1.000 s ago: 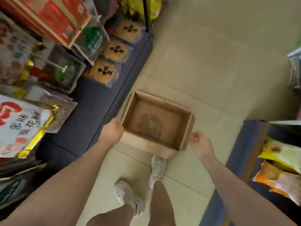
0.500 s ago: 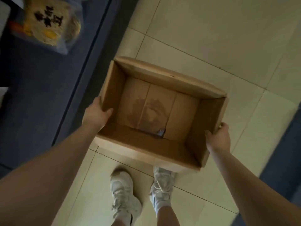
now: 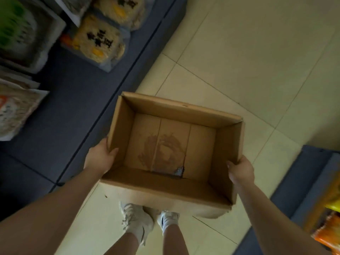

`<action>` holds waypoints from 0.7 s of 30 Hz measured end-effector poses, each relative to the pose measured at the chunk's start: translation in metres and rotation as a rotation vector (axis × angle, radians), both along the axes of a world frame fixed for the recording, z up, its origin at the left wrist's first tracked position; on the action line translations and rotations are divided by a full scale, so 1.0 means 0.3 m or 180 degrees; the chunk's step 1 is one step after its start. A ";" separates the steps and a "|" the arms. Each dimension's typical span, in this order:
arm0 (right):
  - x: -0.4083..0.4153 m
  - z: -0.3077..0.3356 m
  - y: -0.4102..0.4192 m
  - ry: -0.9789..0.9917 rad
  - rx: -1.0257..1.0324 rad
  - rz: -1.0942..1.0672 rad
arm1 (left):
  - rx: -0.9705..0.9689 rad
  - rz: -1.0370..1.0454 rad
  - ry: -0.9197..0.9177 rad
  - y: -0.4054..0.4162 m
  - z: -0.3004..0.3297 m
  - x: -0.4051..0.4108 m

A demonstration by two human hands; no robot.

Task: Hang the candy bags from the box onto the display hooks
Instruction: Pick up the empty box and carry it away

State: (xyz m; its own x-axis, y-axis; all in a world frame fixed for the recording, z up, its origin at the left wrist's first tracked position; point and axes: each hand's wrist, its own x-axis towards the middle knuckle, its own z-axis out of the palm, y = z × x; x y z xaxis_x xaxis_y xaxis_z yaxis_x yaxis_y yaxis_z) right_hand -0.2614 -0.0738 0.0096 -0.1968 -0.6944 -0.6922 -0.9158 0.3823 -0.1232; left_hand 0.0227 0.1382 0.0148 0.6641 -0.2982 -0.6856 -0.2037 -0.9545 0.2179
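Starting at the far left, bags of pale snacks with dark lettering lie on a dark blue shelf, with more packets, blurred, at the frame's edge. Next comes the left hand, which grips the left wall of the box near its close corner: the thumb hooks over the rim into the inside, and the rest of the fingers are hidden behind the cardboard. Between both hands, the box is held above the tiled floor, open side up and tilted a little, with its near wall covering part of the person's white shoes below. No candy bags show inside it; its bottom carries only a dark stain across the flaps and a small torn, greyish spot by the near wall. On the opposite side, the right hand grips the right wall near the close corner, thumb over the rim and fingers curled round the outside. Both bare forearms run from the lower edge of the view up to the box. Farthest right stands another dark blue shelf with yellow and orange packets, blurred, at the lower corner, well apart from the box.
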 end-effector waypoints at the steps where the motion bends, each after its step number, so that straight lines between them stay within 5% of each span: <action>1: 0.022 0.088 -0.011 -0.0047 0.0021 0.0158 | 0.0015 0.0101 0.0011 0.031 0.077 -0.001; 12: 0.293 1.026 -0.038 -0.0403 -0.0274 0.0959 | -0.0306 0.1014 -0.0333 0.274 1.044 -0.028; 21: 0.598 1.328 0.012 -0.0861 -0.0164 0.2431 | -0.0343 0.2420 -0.0793 0.509 1.353 -0.249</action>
